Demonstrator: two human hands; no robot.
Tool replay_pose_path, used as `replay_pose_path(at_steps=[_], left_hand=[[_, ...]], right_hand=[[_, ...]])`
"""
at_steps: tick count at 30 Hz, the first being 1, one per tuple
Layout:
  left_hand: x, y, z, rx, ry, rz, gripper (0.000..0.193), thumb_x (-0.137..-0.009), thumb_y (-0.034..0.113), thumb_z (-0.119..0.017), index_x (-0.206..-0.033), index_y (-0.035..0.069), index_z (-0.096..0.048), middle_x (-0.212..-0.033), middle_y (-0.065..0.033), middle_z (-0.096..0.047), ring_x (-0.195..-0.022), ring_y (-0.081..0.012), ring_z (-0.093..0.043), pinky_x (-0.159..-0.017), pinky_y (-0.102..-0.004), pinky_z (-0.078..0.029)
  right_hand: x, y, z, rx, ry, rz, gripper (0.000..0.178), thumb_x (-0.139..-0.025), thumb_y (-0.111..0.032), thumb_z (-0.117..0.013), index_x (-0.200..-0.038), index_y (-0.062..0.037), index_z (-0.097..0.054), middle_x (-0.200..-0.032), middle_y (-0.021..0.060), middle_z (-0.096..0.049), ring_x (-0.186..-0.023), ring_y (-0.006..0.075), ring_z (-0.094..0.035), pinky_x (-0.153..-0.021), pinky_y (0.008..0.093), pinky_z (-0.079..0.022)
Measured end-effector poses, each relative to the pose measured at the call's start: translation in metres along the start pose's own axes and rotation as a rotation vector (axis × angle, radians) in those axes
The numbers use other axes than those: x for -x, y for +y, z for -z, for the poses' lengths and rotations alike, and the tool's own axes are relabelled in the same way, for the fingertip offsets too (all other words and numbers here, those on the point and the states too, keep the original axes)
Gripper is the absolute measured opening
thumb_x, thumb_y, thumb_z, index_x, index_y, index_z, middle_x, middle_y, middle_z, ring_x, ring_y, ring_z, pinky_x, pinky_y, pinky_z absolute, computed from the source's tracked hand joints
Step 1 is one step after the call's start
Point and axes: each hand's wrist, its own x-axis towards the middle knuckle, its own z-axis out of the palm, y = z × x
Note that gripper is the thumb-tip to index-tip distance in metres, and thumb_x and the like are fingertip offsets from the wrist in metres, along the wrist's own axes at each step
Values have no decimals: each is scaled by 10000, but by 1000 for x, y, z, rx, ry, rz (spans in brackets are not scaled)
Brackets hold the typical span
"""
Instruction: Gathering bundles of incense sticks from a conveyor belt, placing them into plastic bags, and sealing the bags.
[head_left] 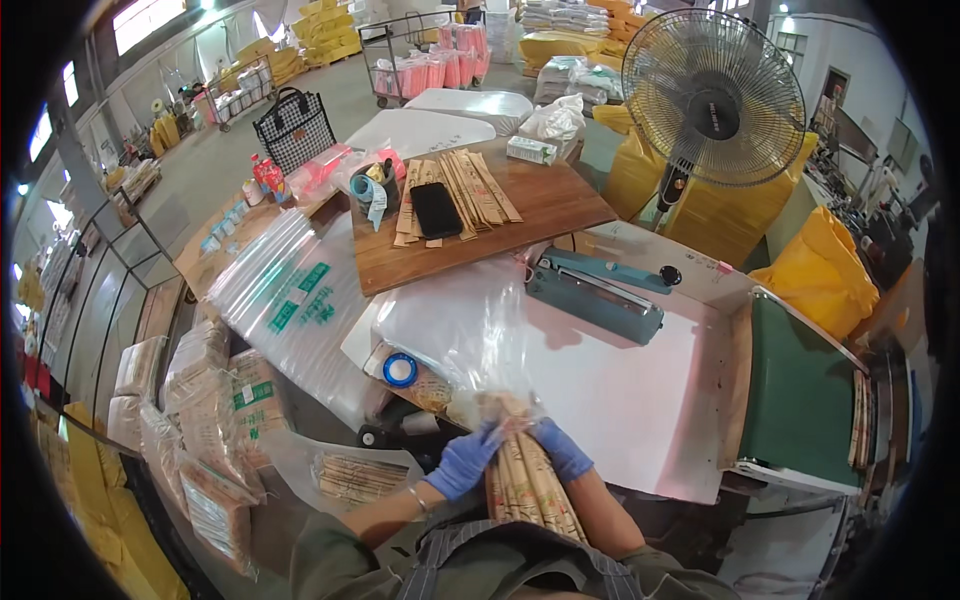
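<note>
Close to my body, a bundle of paper-wrapped chopsticks (532, 485) stands between my two blue-gloved hands. My left hand (466, 463) closes on the bundle's left side near its far end. On the opposite side, my right hand (562, 449) grips it too, fingers partly hidden by plastic. A clear plastic bag (470, 335) spreads from that far end across the white work surface (620, 400); how far the bundle sits inside it I cannot tell. Beyond my right hand is a blue-green bag sealer (595, 295).
A wooden board (560, 205) carries loose wrapped chopsticks (480, 185) and a black phone (437, 210). Flat clear bags (290, 300) lie left, above packed bundles (205, 410). A blue-rimmed round item (400, 370) sits nearby. A fan (714, 115) stands far right, a green surface (805, 395) at right.
</note>
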Motion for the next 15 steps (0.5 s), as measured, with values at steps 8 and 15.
replay_pose_path(at_steps=[8, 15], left_hand=[[-78, 61, 25, 393, 26, -198, 721, -764, -38, -447, -1386, 257, -234, -1410, -125, -259, -553, -218, -559, -463, -312, -480], [-33, 79, 50, 508, -385, -686, 590, -778, 81, -458, -1327, 271, -360, -1356, -89, -391, -490, -189, -573, -402, -295, -462]], right_hand=[[83, -100, 30, -591, 366, -252, 311, -864, -313, -504, -1009, -39, -533, -858, 66, -581, -816, 122, -572, -736, 256, -489], [186, -125, -5, -377, 549, -414, 553, -907, -391, -433, -1288, 2, -355, -1194, 106, -491, -1074, 164, -480, -906, 288, -410]])
